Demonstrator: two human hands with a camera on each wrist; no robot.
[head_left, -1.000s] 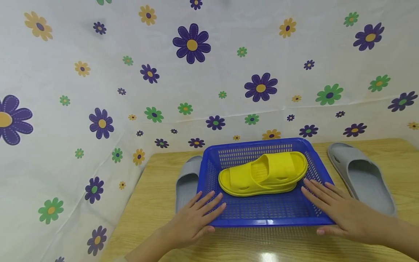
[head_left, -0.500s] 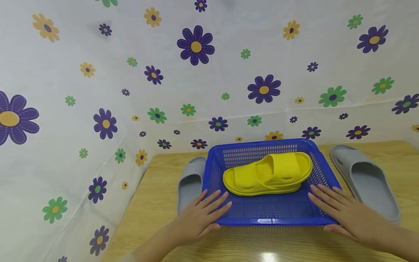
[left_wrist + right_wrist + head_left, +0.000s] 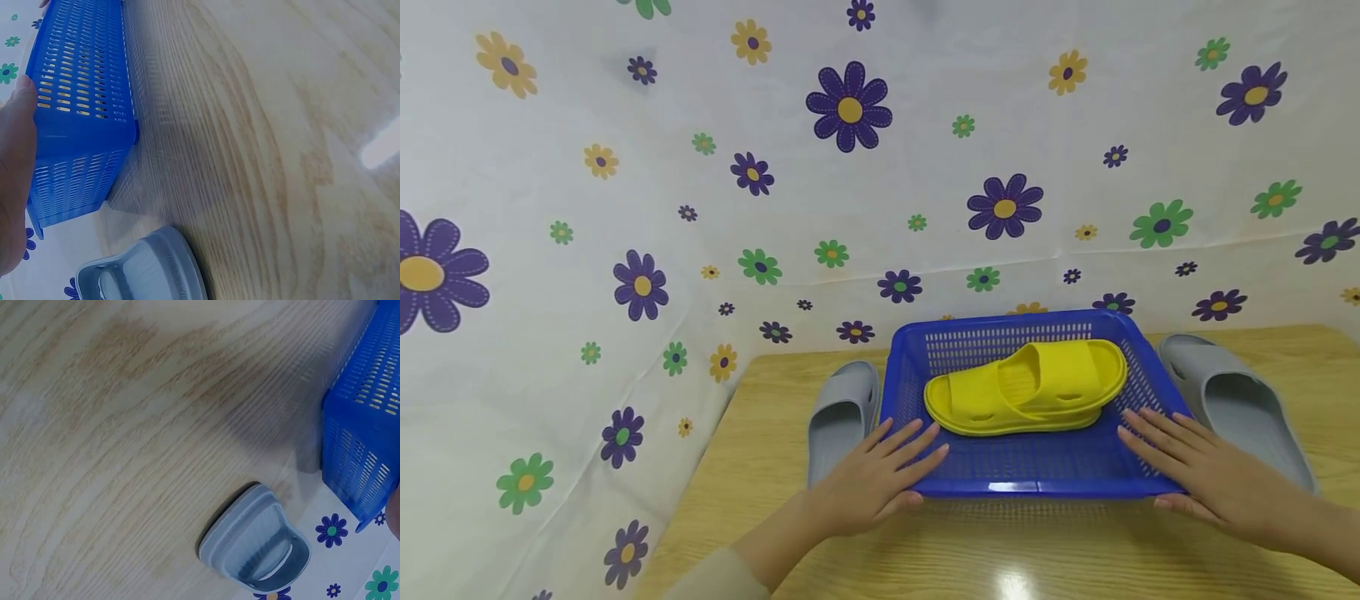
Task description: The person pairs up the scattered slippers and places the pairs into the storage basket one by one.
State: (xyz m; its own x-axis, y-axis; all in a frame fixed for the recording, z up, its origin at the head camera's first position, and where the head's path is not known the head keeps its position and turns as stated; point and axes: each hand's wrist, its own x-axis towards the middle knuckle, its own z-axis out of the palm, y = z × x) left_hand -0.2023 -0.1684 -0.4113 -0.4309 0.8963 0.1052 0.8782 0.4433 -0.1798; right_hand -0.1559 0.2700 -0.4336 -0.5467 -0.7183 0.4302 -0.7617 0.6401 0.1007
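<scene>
Blue perforated basket (image 3: pixel 985 488), lower right of center in the head view, contains two overlapping yellow slide sandals (image 3: pixel 1066 371). Left hand (image 3: pixel 868 490) and right hand (image 3: pixel 1213 473) contact its lower-left and lower-right corners, fingers extended. Gray slide sandals (image 3: pixel 1247 410) flank the basket.

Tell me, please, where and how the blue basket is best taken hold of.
Probably grip the basket by its rim near the two front corners, coming from the front, left hand and right hand together. The rim juts out from the sloping walls, so it should hook easily; a grey slipper on the left and another on the right leave less room there.
</scene>
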